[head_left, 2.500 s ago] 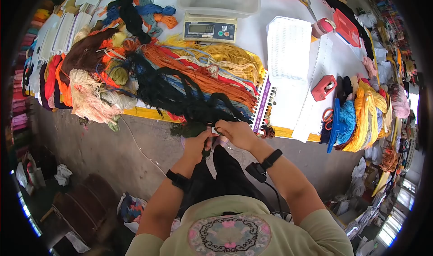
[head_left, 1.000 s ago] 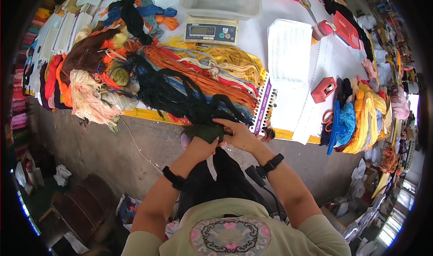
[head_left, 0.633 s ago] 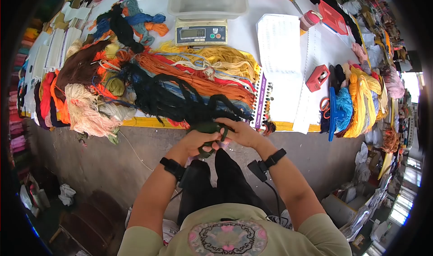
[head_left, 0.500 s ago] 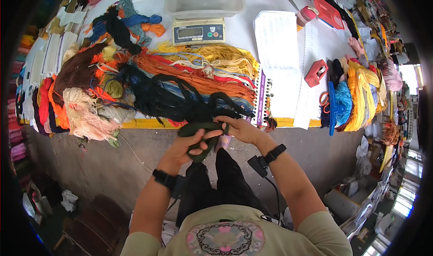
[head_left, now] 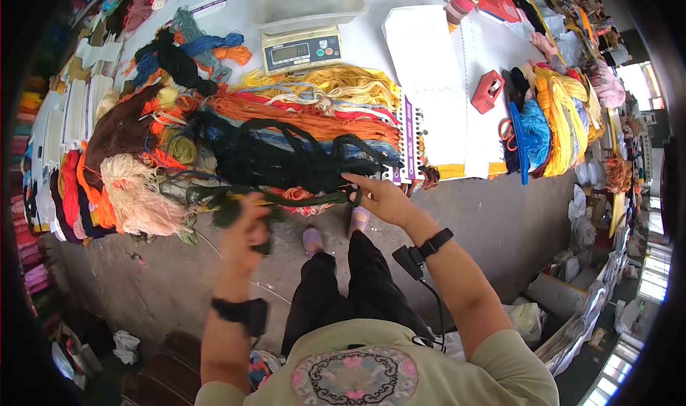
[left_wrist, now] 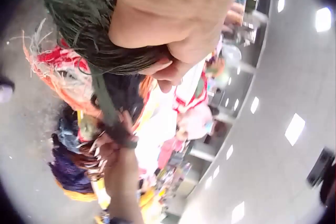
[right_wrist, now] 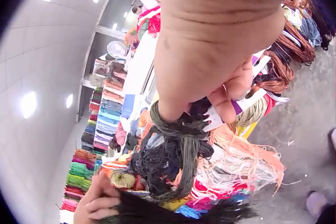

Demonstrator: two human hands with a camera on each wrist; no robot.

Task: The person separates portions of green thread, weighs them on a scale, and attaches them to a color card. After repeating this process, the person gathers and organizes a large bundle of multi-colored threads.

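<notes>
A dark green yarn skein (head_left: 307, 201) stretches between both hands along the table's front edge. My left hand (head_left: 243, 238), blurred in the head view, grips its bunched part; the left wrist view shows the thick strands (left_wrist: 89, 24) under curled fingers. My right hand (head_left: 386, 200) holds the other end, where a loop (right_wrist: 176, 127) goes round the thumb in the right wrist view. The right index finger points toward a heap of black yarn (head_left: 264, 152) lying on the table behind the green strand.
Orange, yellow and red hanks (head_left: 307, 116) lie behind the black heap, beside a spiral-bound card (head_left: 409, 138). Further back is a digital scale (head_left: 301, 51) with a plastic tub (head_left: 307, 6). At right are paper sheets (head_left: 429, 63), a red tape dispenser (head_left: 487, 91) and orange-handled scissors (head_left: 506, 133).
My left hand has moved left, away from the right, drawing the green skein from a bunch into a long strand. The right hand stays near the table edge. The head view has shifted.
</notes>
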